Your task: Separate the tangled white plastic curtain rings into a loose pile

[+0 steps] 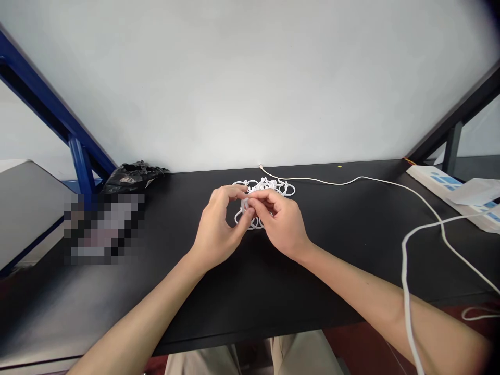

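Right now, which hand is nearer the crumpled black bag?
Left. The left hand sits right of the crumpled black bag, apart from it; the right hand is farther right. Both pinch the white cord tangle.

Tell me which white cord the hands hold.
The central looped tangle, pinched by left hand and right hand; the long cord at right lies loose.
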`<act>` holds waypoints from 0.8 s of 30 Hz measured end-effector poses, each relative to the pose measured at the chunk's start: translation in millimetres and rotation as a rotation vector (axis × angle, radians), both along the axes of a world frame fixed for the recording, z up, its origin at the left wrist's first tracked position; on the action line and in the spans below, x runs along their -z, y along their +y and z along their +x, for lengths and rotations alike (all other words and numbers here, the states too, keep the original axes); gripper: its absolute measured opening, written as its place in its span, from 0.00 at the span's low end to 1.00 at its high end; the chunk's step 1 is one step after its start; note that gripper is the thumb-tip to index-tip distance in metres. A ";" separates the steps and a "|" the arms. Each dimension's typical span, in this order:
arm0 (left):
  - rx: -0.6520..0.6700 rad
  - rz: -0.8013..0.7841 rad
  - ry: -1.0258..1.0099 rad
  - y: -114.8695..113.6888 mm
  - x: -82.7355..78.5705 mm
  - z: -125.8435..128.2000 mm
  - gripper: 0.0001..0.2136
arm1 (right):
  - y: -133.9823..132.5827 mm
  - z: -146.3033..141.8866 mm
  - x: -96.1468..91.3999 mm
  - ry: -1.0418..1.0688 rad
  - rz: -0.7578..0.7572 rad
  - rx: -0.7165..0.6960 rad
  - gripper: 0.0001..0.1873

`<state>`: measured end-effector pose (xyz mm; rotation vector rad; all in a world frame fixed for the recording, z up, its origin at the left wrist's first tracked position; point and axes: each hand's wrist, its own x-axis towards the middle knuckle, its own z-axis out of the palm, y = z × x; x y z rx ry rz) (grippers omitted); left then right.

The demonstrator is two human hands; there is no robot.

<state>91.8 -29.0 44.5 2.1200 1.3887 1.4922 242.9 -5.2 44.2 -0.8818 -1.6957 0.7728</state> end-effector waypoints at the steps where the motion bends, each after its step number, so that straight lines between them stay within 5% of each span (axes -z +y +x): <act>1: 0.037 -0.014 -0.002 -0.4 -0.3 -0.4 0.09 | -0.1 0.5 -0.3 0.004 -0.012 -0.009 0.07; 7: 0.014 -0.091 0.083 5.0 1.7 -9.0 0.09 | 4.7 5.2 0.7 -0.056 0.021 -0.026 0.08; 12: -0.261 -0.096 0.347 27.1 10.2 -48.7 0.09 | 27.9 21.1 3.5 -0.201 0.178 0.160 0.09; 18: -0.579 -0.311 0.637 46.3 27.0 -100.4 0.14 | 55.8 41.8 10.1 -0.486 0.182 0.301 0.10; 24: -0.530 -0.225 0.595 41.6 25.2 -86.4 0.15 | 47.8 35.1 12.3 -0.626 0.204 0.264 0.13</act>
